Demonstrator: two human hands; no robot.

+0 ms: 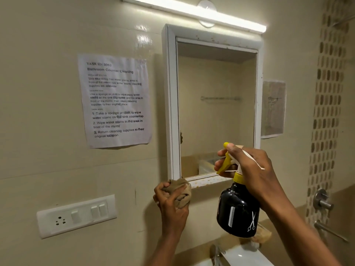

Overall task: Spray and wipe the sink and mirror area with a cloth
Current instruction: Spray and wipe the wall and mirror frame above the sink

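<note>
A white-framed mirror hangs on the beige tiled wall. My right hand holds a black spray bottle with a yellow trigger and nozzle, raised in front of the mirror's lower right corner, fingers on the trigger. My left hand grips a crumpled brown cloth just under the mirror frame's lower left corner. The stained bottom ledge of the frame lies between the two hands. The white sink and its tap show at the bottom edge.
A printed task sheet is taped left of the mirror, a smaller paper to its right. A switch panel sits low on the left wall. A tube light glows above. Metal fittings stick out at right.
</note>
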